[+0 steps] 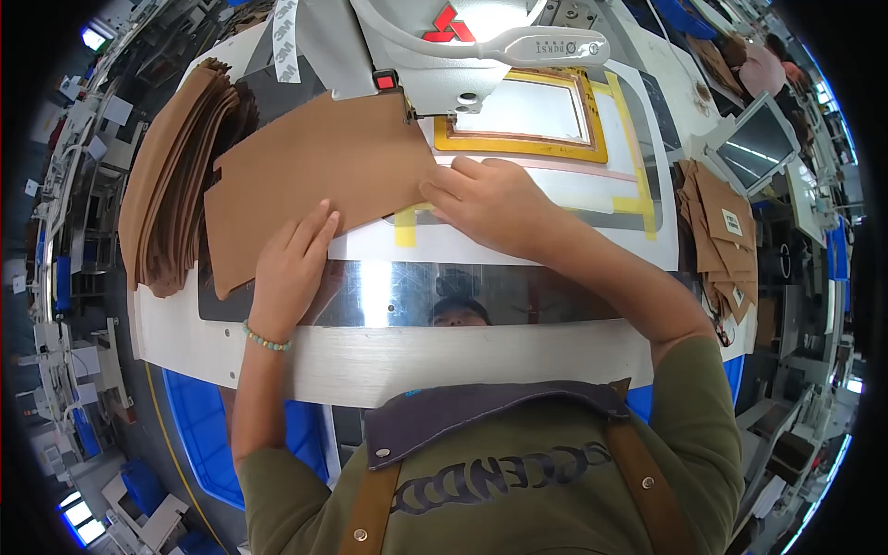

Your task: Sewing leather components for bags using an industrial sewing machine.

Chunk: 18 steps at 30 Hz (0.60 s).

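A flat brown panel (310,176), which looks like leather or thick fabric, lies slanted over the sewing machine's bed. Its far right part reaches beneath the white machine head (453,79). My left hand (294,264) rests on the panel's near edge with its fingers stretched out flat; the thumb is hard to see. At the panel's right corner, my right hand (486,199) has its fingers curled and pinches the edge. Just beyond my right hand is a yellow rectangular frame (597,139) on a white sheet with yellow tape strips (405,228).
A thick stack of brown panels (176,176) stands at the left. Several smaller brown pieces with white labels (720,227) lie at the right, near a tilted screen (758,143). A shiny metal plate (407,291) borders the table's front edge; blue bins (199,416) are below.
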Tool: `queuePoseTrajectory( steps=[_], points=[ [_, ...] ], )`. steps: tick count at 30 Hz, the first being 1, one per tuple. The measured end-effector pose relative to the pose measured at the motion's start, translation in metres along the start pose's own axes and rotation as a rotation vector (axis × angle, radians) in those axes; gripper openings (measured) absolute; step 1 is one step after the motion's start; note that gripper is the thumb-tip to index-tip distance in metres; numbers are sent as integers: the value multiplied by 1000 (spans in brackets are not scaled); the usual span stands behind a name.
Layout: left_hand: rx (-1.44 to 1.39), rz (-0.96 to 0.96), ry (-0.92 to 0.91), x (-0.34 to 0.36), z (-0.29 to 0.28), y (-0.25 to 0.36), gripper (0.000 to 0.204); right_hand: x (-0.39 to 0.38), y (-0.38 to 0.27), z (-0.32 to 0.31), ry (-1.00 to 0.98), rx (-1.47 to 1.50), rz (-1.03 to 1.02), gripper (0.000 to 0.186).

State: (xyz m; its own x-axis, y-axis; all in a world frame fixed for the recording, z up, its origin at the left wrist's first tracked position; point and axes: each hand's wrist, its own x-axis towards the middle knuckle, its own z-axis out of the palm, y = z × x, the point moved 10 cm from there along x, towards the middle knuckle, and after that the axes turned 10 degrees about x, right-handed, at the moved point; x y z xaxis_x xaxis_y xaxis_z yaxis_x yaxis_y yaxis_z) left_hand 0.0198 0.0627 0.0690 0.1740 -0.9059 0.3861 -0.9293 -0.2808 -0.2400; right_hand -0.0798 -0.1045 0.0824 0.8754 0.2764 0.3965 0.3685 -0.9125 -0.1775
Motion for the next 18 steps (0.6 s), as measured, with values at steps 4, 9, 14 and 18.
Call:
queuePoseTrajectory(
  steps=[4,9,14,18],
  points=[
    [44,-129,35,-33,-11,-25,31,11,-10,23,57,-119,-90,15],
    [141,-247,-5,-97,-17,-78,22,17,-20,27,125,-201,-158,10],
    [189,-289,-54,-106,-11,-108,21,19,-7,23,92,-279,-151,10],
    [164,-150,-56,-59,7,-100,24,0,19,-3,128,-306,-89,9]
  ],
)
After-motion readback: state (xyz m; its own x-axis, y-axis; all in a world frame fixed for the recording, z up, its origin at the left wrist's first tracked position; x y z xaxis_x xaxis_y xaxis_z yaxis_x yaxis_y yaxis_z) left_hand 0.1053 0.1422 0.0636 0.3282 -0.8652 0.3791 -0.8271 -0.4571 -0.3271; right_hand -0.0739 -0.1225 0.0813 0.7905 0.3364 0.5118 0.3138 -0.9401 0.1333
